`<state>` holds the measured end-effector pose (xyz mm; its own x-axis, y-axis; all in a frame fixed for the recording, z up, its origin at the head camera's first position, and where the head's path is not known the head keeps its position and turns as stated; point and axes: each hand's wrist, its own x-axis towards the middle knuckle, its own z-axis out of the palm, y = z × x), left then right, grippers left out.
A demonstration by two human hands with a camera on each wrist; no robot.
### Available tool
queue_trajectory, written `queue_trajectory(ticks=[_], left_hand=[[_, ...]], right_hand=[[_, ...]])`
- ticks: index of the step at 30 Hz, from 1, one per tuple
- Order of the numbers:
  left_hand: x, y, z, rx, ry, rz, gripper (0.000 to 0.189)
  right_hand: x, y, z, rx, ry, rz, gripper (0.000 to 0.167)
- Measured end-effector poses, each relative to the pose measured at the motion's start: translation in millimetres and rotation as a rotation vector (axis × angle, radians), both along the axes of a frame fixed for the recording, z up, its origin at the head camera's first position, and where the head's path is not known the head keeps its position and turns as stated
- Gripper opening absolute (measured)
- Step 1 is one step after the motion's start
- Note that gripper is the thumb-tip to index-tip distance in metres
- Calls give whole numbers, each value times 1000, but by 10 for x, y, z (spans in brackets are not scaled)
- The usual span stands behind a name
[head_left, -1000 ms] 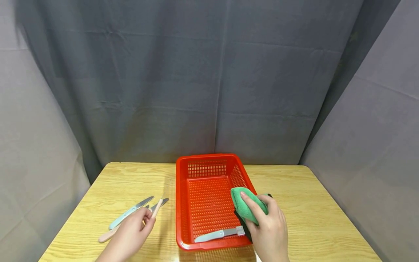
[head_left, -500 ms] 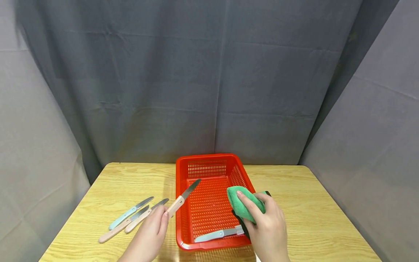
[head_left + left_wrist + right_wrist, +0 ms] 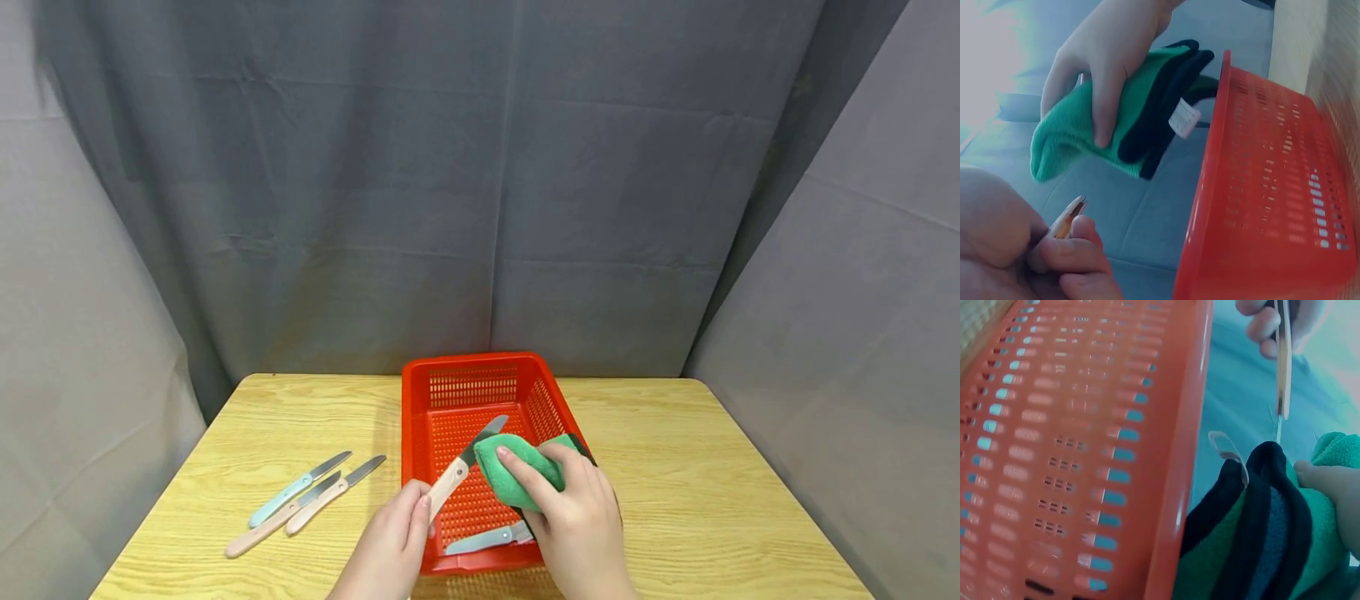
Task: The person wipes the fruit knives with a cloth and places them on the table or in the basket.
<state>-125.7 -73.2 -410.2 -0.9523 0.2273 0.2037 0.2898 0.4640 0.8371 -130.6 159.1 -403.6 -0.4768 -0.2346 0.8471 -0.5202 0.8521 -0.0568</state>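
Observation:
My left hand [image 3: 393, 533] grips a knife [image 3: 448, 487] by its pale wooden handle, the blade slanting up and away over the red basket [image 3: 415, 400]. My right hand [image 3: 573, 517] holds a folded green cloth [image 3: 517, 467] with black edging. The cloth sits right beside the blade and overlaps its lower side in the head view. A white tag [image 3: 1184, 117] dangles from the cloth in the left wrist view. Inside the basket, at its near end, lies a knife with a light blue handle [image 3: 478, 542]; the cloth and right hand hide its far end.
On the wooden table [image 3: 675, 483], left of the basket, lie a blue-handled knife [image 3: 281, 502] and two wooden-handled knives, one [image 3: 262, 533] nearest the front and the other [image 3: 318, 507] to its right. A grey curtain [image 3: 375, 208] hangs behind the table.
The left hand has lifted a wooden-handled knife off the table at left and brought it right, over the basket. The right hand has shifted left with the cloth, up to the blade.

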Motion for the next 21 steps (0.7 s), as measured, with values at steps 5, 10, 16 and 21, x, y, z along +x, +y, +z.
queue_trajectory(ticks=[5,10,16,21], left_hand=[[20,45,-29,32,-1,-19,17],[29,77,-53,13,30,-21,16],[28,87,-75,-5,52,-13,15],[23,79,-95,-20,65,-12,15]], right_hand=[[-17,-77,-32,14,1,29,80],[-26,-110,-62,22,-8,15,81],[-46,-112,-67,35,-20,-23,86],[-72,-99,-64,43,-14,-41,86]])
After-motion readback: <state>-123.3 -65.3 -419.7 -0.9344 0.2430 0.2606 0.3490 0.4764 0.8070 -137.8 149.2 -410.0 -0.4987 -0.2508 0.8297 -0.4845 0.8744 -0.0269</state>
